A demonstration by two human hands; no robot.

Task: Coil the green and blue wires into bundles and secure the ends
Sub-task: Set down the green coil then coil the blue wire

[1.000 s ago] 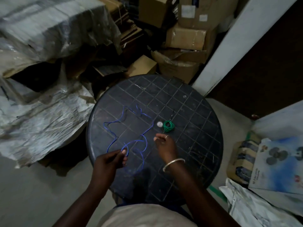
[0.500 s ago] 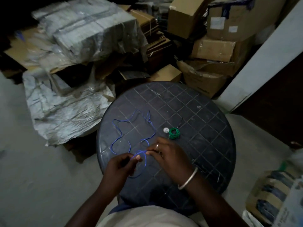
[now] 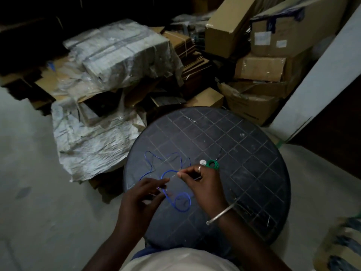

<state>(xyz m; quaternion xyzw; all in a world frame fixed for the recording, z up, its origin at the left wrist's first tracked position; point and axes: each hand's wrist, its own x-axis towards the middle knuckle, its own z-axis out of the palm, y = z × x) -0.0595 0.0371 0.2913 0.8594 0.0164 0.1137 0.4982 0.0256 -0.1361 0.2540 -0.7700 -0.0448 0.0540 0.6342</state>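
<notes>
A thin blue wire (image 3: 182,201) lies loosely across the left half of a round dark stool top (image 3: 244,173), with one small loop formed between my hands. My left hand (image 3: 144,196) pinches the wire near that loop. My right hand (image 3: 201,184), with a ring and a metal bangle, pinches another stretch of the same wire a little farther back. The green wire (image 3: 213,165) sits as a small tight coil just beyond my right hand's knuckles, its dark end trailing away from me. A small white disc (image 3: 202,162) rests beside the green coil.
Cardboard boxes (image 3: 259,69) are piled behind the stool. A plastic-wrapped stack (image 3: 125,55) and crumpled sheeting (image 3: 93,137) cover the floor to the left. A white wall edge (image 3: 320,87) rises at the right. A printed package (image 3: 343,245) lies at the lower right.
My right hand came in from beside the green coil and took hold of the blue wire. A small loop has formed between my hands. The camera view has shifted left.
</notes>
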